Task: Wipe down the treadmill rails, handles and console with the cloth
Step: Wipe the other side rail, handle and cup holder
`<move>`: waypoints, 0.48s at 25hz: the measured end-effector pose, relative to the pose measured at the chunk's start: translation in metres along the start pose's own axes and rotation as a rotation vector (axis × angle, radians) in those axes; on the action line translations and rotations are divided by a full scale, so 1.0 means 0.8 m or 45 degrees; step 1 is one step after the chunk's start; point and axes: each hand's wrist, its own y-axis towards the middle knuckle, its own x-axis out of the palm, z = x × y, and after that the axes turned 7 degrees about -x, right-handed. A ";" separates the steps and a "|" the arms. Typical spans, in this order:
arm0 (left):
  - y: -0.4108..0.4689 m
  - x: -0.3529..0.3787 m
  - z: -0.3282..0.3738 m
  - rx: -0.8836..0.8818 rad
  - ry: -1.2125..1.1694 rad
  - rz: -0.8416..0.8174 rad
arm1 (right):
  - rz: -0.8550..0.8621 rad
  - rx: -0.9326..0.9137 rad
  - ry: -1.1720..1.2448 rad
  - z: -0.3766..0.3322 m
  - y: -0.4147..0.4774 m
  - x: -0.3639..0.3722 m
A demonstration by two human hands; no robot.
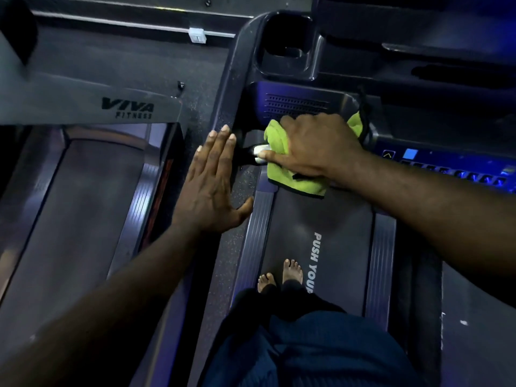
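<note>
A lime-green cloth (282, 180) is wrapped over the short inner handle (259, 155) of the treadmill, just below the console's vent grille (296, 106). My right hand (315, 146) grips the cloth around that handle, thumb pointing left over the handle's pale tip. My left hand (212, 185) lies flat with straight fingers on the dark left side rail (223, 107), fingertips pointing up toward the console. The console's lit button strip (452, 166) glows blue at the right. The handle under the cloth is mostly hidden.
I stand barefoot (280, 275) on the treadmill belt (321, 247), which reads "PUSH YOUR". A cup holder recess (287, 43) sits at the console's top left. Another treadmill marked VIVA FITNESS (83, 163) stands close on the left across a narrow floor gap.
</note>
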 end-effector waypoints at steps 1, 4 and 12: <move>0.000 0.001 0.000 -0.020 -0.001 -0.007 | -0.066 0.048 0.061 0.003 0.011 -0.002; 0.001 0.000 0.000 -0.048 0.005 -0.014 | -0.330 0.208 0.272 0.013 0.040 -0.015; -0.004 -0.003 -0.001 -0.038 -0.107 0.068 | 0.893 0.281 0.551 -0.014 -0.052 -0.040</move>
